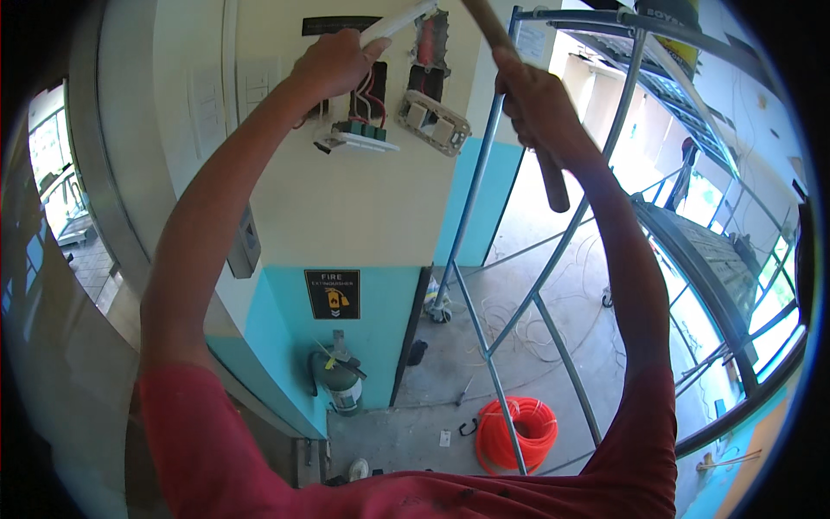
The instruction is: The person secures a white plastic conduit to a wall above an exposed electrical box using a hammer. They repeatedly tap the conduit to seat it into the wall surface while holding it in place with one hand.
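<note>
My left hand (333, 65), raised at the wall, is closed around a flat whitish bar (402, 19) whose far end meets the top of a wall opening (430, 43). My right hand (540, 108) grips a wooden handle (553, 182); its upper end leaves the picture, so any head on it is hidden. Below the opening, a switch plate (434, 123) hangs tilted from the wall. Under my left hand, another plate (359, 140) with green terminals dangles on red and white wires (372, 104) out of a second opening.
Blue-grey scaffold tubes (475, 190) stand close by on the right, with a bucket (670, 26) high up. A fire extinguisher (339, 381) hangs low on the turquoise wall under a black sign (333, 294). An orange coil of tubing (519, 432) and loose cables (536, 324) lie on the floor.
</note>
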Demonstrator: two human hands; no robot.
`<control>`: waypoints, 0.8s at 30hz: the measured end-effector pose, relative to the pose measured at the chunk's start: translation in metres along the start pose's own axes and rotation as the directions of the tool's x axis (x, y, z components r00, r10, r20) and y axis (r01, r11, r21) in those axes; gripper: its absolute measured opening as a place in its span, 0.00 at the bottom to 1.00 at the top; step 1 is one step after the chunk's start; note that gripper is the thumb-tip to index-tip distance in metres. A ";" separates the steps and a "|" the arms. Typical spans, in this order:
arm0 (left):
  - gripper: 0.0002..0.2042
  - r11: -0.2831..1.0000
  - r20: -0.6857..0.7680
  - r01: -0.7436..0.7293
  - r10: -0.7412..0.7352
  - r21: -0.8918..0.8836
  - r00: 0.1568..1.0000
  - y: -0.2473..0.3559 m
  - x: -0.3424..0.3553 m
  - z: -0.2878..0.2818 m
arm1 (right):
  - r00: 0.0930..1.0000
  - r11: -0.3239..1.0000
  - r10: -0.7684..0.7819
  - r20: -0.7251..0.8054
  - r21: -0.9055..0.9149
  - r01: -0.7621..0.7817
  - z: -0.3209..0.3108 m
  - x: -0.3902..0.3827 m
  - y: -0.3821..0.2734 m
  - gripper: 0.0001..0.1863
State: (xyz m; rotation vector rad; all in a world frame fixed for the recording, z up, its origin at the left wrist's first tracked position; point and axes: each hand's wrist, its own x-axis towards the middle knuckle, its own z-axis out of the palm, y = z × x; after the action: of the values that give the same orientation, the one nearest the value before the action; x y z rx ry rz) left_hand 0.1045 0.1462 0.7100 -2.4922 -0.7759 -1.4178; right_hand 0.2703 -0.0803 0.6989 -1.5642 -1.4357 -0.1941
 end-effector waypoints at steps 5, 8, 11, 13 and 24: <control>0.32 0.997 0.020 0.021 -0.019 -0.073 1.000 0.007 0.001 0.001 | 0.258 0.050 -0.964 0.071 -0.899 0.434 -0.071 -0.001 -0.029 0.04; 0.32 0.998 0.015 0.033 -0.032 -0.062 0.999 0.007 -0.006 -0.001 | 0.744 0.728 -0.656 -0.127 0.154 0.668 -0.105 -0.012 -0.042 0.12; 0.30 0.997 0.057 0.058 -0.055 -0.054 0.997 0.013 -0.005 -0.008 | 0.562 0.675 -0.723 -0.403 -0.238 0.698 -0.015 0.016 0.022 0.26; 0.29 0.996 0.111 0.084 -0.080 -0.036 0.991 0.009 -0.013 -0.003 | 0.997 1.000 0.024 0.071 -0.004 -0.024 0.010 0.010 0.006 0.33; 0.28 0.987 0.251 0.095 -0.060 -0.129 0.966 0.042 -0.045 -0.034 | 0.985 0.971 -0.020 -0.169 0.232 0.060 -0.019 -0.060 0.014 0.27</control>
State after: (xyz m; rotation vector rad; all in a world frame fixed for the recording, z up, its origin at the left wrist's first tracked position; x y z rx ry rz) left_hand 0.0825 0.0818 0.6949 -2.8147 -0.8540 -1.2391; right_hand 0.2728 -0.1323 0.6612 -1.2959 -1.3100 -0.1662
